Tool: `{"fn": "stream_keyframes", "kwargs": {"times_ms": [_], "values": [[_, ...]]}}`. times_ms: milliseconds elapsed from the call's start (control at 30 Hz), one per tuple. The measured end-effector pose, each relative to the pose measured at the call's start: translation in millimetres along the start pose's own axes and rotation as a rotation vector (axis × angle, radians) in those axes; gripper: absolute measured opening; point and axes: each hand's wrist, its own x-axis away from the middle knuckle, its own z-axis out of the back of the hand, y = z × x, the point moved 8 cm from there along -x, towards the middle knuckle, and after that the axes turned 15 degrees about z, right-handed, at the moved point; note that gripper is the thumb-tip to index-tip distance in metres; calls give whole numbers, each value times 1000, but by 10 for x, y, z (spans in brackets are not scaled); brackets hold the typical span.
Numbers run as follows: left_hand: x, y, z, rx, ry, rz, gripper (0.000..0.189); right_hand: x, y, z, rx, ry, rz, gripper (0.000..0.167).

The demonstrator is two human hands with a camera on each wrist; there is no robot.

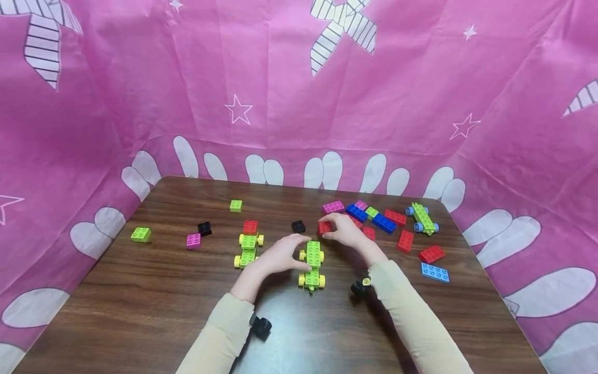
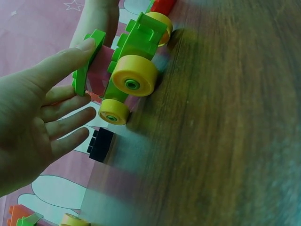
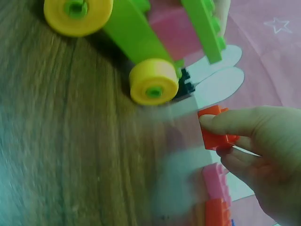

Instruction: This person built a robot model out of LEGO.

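Note:
A green toy car base (image 1: 312, 280) with yellow wheels stands near the middle of the table. On it sits a pink brick (image 2: 99, 70), topped by a green brick (image 1: 313, 252). My left hand (image 1: 281, 255) holds that top green brick between thumb and index finger, its other fingers spread out. Beyond the car on the right, my right hand (image 1: 347, 231) pinches a red brick (image 3: 211, 127) between its thumb and fingers. A second yellow-wheeled green car (image 1: 248, 255) stands to the left with a red brick (image 1: 250, 227) at its far end.
A black brick (image 1: 298, 226) lies just behind the car. Red, blue and pink bricks cluster at the back right, near a blue-wheeled green car (image 1: 422, 218) and a light blue brick (image 1: 435, 272). Loose green (image 1: 141, 235), pink (image 1: 193, 240) and black bricks lie left.

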Motion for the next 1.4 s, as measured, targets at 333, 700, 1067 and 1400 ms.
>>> {"fn": "stream_keyframes", "kwargs": {"times_ms": [333, 700, 1067, 1400], "values": [[16, 22, 29, 2, 5, -7, 77, 36, -213, 67, -25, 59, 34, 43], [4, -18, 28, -7, 6, 17, 76, 152, -489, 151, -55, 83, 65, 43], [4, -41, 25, -22, 18, 32, 76, 260, -666, 89, -111, 74, 100, 40], [-15, -62, 14, -9, 5, 43, 75, 293, -683, 9, -163, 50, 99, 40]]}}
